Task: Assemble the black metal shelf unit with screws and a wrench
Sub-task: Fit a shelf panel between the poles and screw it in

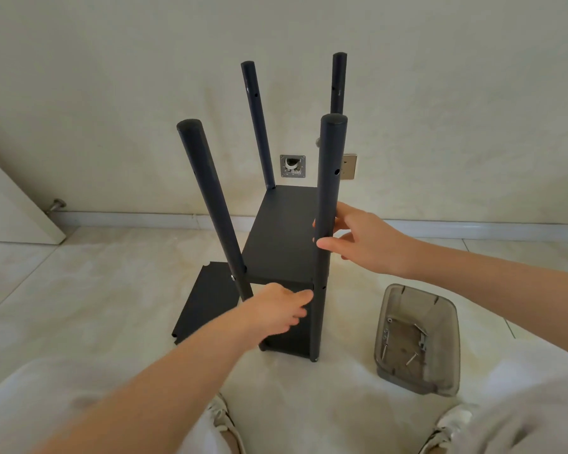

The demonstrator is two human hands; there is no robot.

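Partly built: the shelf unit [286,244] stands on the pale tiled floor [79,273] by the wall, four round matte-black posts up and a flat black panel [284,231] set between them low down, while a second notched panel [207,303] lies loose on the floor just left, so by my reckoning upper tiers and tightening remain. Right hand [358,239] wraps thumb and fingers round the near right post [329,204]; left hand [281,306], fingers loosely extended, presses the panel's front lip, gripping nothing I can make out. Smoky translucent plastic tray [417,339] to the right holds loose silver screws [412,358]; no wrench identifiable.
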